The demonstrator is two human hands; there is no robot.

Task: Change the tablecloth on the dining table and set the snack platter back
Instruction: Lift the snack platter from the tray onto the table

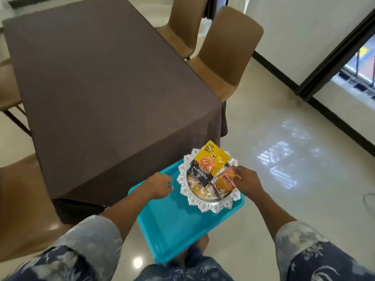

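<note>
Nearest, under both hands, the teal tray (182, 230) carries the platter (205, 206) at its far end; what holds the tray up is hidden. The left hand (160, 185) hangs over the tray just left of the platter, fingers loosely curled, holding nothing and not touching the rim. The right hand (245, 181) lies over the platter's right rim, fingers bent down onto the biscuit packet (222, 184); whether it grips rim or packet I cannot tell. The platter looks like thin, stiff, shiny metal with a scalloped edge: probably light, slippery, and best taken by opposite rims with both hands and kept level. Its load is loose. The almond packet (209, 163) leans over the far rim and loose nuts (197, 188) lie in the bowl, so any tilt would likely shed them. Beyond the left hand the brown tablecloth (101, 88) covers the table and drapes over the near corner, smooth and soft; a platter dragged across it could rumple it. Right of the table, beyond the right hand, a tan chair (227, 57) stands tucked close, crowding that side.
</note>
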